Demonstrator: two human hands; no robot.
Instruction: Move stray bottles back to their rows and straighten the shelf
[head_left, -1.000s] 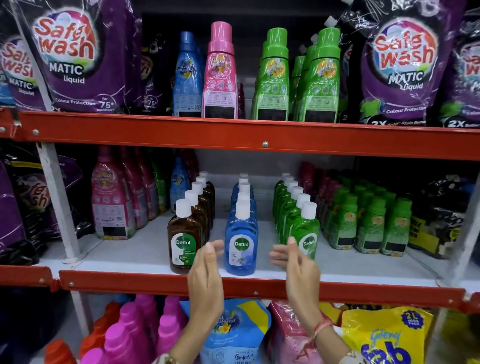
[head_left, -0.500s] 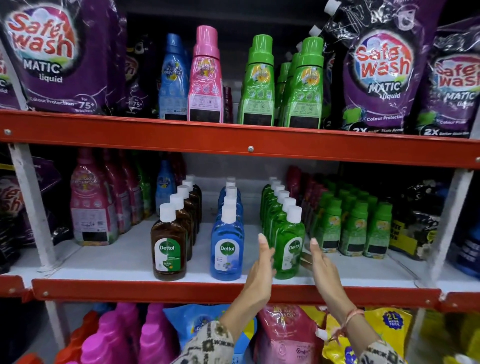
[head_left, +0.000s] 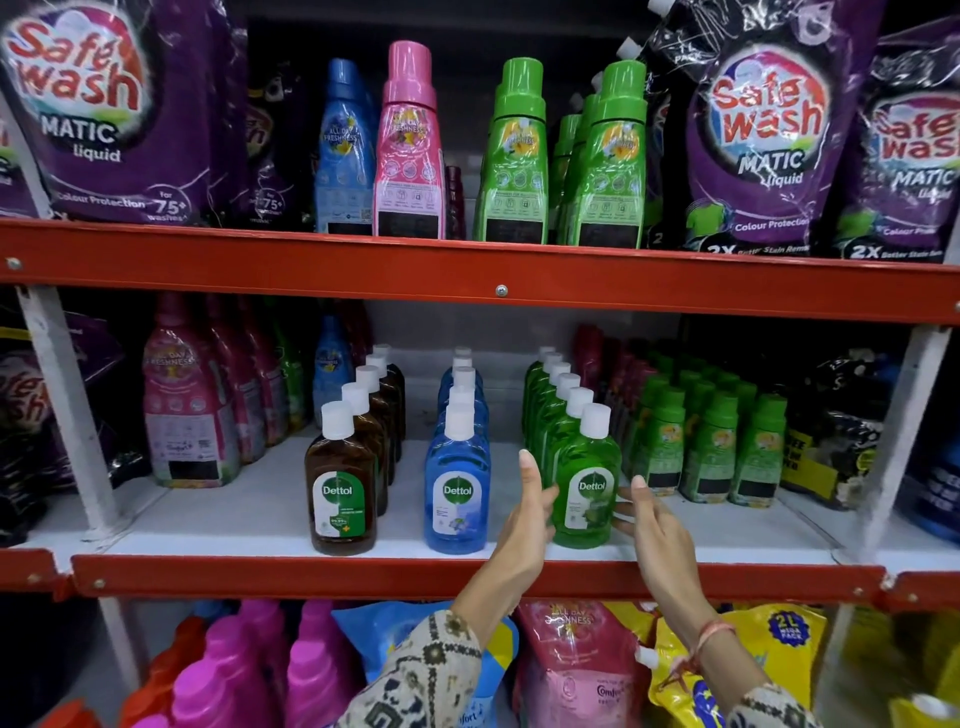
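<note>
On the middle shelf (head_left: 218, 525), your left hand (head_left: 527, 514) and right hand (head_left: 657, 530) flank the front green Dettol bottle (head_left: 586, 488), fingers (head_left: 530, 470) extended, not gripping.

- Green Dettol bottle (head_left: 587, 483): left edge covered by the left hand (head_left: 527, 525); lower right edge covered by the fingers of the right hand (head_left: 657, 530). Contact with either hand cannot be confirmed.
- Rear bottles in the brown row (head_left: 376, 389), blue row (head_left: 461, 384) and green row (head_left: 556, 384): bodies hidden by the bottles in front; mainly white caps show.
- Small print on all Dettol labels: too small to read.
- Purple pouches (head_left: 914, 156) at the top corners: cut off by the frame edges.
- Dark packs (head_left: 841, 421) at the far right of the middle shelf: in shadow, unidentifiable.
- Both sleeves: cut off by the bottom edge.
</note>
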